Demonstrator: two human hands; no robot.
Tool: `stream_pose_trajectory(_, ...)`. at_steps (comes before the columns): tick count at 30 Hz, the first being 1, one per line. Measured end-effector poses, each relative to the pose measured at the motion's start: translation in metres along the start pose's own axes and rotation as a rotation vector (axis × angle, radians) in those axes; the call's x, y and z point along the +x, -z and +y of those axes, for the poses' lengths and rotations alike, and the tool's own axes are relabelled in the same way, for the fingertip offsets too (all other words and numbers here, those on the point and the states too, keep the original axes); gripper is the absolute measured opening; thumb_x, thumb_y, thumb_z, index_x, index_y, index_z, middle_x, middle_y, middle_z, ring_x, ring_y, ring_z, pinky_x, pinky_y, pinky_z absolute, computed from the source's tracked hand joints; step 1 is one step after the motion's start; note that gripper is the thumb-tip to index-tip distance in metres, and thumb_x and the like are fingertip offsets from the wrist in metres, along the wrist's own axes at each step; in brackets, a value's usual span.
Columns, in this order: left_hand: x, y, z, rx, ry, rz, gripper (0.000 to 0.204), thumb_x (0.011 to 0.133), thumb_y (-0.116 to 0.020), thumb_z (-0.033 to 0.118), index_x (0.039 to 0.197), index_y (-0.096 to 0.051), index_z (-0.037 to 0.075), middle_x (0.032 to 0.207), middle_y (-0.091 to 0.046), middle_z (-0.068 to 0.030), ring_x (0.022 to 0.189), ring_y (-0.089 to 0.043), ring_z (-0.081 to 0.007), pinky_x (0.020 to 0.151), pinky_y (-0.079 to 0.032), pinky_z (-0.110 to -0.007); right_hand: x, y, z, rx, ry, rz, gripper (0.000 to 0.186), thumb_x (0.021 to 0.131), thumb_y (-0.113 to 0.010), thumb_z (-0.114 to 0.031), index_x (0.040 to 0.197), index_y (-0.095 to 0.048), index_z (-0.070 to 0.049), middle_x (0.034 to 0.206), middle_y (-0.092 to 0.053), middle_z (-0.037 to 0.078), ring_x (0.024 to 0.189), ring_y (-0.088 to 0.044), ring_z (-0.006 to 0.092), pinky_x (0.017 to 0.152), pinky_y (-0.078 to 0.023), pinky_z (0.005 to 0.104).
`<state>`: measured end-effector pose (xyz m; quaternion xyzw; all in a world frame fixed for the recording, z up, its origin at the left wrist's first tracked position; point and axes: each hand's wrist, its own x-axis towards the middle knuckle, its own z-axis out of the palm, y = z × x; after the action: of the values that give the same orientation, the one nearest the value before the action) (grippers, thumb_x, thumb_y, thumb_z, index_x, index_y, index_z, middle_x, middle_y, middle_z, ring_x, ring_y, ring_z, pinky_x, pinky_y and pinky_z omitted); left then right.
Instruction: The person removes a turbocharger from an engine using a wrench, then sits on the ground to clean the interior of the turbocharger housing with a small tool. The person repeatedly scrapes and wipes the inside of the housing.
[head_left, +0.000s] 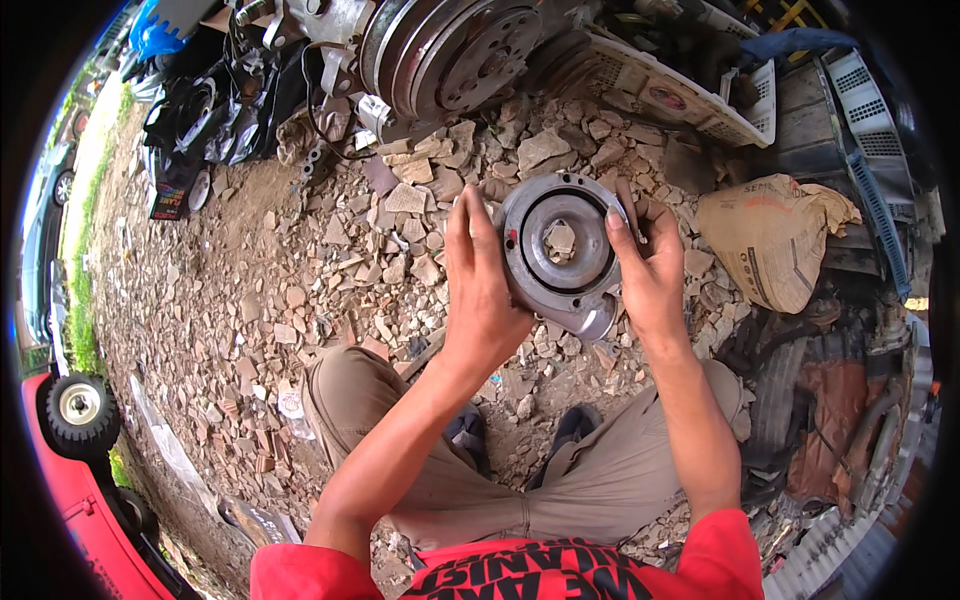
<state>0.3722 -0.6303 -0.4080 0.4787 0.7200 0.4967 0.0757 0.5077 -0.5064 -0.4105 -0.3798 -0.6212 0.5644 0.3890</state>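
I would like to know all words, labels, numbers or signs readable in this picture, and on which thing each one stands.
I do not copy the wording, but print stands here:
Red shirt: large dark letters, partly cut off.
Brown paper sack: dark print, partly legible.
Black packet: small coloured print.
White crate: an oval label, too blurred to read.
Round metal part: no readable mark.

Round metal housing (590, 252) between left fingers (483, 230) and right fingers (626, 246)

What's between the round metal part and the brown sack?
In the head view, the right hand, gripping the edge of the round metal part, then stone rubble before the brown sack.
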Motion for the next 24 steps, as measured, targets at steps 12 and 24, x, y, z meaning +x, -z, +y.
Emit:
stream_pose_trajectory(12,0.007,0.000,0.005,-1.464,1.108,0.013,0.061,0.103,-0.023,0.052,0.140,-0.047,0.009,0.140,-0.052,-0.0105,0.129,-0.050,-0.0287,0.111,-0.038,-0.051,-0.021,-0.019,0.017,0.100,-0.001,0.004,0.034,0.096,-0.067,-0.024,0.110,-0.049,0.001,0.098,-0.059,0.006,0.087,-0.052,0.0092,0.080,-0.043,0.0246)
stream_pose_trajectory(24,0.012,0.011,0.000,-1.526,1.037,0.107,0.059,0.102,-0.024,0.046,0.137,-0.050,0.006,0.137,-0.054,-0.0125,0.128,-0.051,-0.0293,0.111,-0.039,-0.050,-0.027,-0.026,-0.011,0.355,-0.020,-0.061,0.030,0.091,-0.071,-0.007,0.110,-0.049,0.000,0.111,-0.062,0.009,0.100,-0.057,0.0087,0.090,-0.045,0.0241)
